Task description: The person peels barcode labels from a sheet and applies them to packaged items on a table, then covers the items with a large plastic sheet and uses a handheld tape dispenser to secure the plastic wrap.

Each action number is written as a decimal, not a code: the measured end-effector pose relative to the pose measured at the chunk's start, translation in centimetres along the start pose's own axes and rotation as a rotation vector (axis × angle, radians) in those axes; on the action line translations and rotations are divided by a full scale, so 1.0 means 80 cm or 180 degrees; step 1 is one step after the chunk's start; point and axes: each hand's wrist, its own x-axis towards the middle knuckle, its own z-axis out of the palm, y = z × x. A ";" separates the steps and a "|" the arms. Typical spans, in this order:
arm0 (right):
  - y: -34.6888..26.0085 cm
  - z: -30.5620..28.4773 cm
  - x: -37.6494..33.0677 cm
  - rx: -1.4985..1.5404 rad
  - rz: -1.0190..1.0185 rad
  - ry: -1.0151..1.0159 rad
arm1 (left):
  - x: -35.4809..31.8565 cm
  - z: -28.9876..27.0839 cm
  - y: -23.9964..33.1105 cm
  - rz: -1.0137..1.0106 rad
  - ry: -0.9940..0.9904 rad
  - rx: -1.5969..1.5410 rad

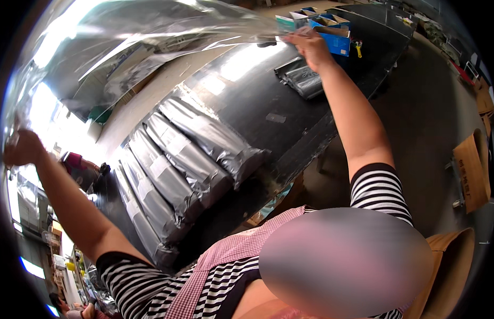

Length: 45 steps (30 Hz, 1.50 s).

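We hold clear film (226,29) across upper left of frame, hands wide apart, presumably to spread it. Right hand (312,49), upper centre: fingers closed, pinching film's edge. Left hand (25,149), far left: fingers curled around film's opposite end. Silvery packages (175,141) lie side by side on bench (236,101), centre-left, likely for orderly reach.

"What's worn up top?"
"A black-and-white striped top (226,276), its short sleeves (381,195) edged with plain black cuffs (373,169), the neckband (233,299) dark too."
"And over it?"
"A pink-and-white gingham apron (231,249)."
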 end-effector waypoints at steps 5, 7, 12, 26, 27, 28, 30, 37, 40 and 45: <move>-0.041 -0.149 -0.039 0.0491 -0.0464 0.1292 | -0.114 0.119 0.167 -0.0005 -0.0861 -0.0634; -0.034 -0.218 -0.081 -0.0089 -0.0499 0.1787 | -0.163 0.088 0.341 -0.0394 -0.1445 -0.2074; 0.021 -0.335 -0.189 -0.1301 0.0197 0.1612 | -0.405 0.049 0.387 -0.1082 -0.5052 -0.3256; 0.093 -0.381 -0.023 -0.0412 0.1016 0.1373 | -0.585 0.295 0.376 -0.1356 -0.1707 -0.0524; 0.083 -0.386 -0.001 -0.0237 0.0842 0.1301 | -0.574 0.293 0.369 -0.1297 -0.1362 -0.0207; 0.077 -0.372 0.025 0.0034 0.0493 0.1002 | -0.560 0.277 0.290 -0.0159 -0.0872 0.0441; 0.053 -0.370 0.049 0.0130 -0.0182 0.0565 | -0.574 0.205 0.255 -0.0369 -0.1293 0.0719; 0.098 -0.469 -0.025 -0.1868 0.0697 -0.0516 | -0.585 -0.085 0.372 -0.1567 -0.6680 -0.0939; 0.119 -0.481 -0.037 -0.2601 0.0557 -0.0966 | -0.565 -0.085 0.361 -0.0934 -0.6313 -0.0656; 0.131 -0.529 -0.044 -0.2692 0.0420 -0.1711 | -0.541 -0.043 0.549 -0.2448 -0.6509 -0.1103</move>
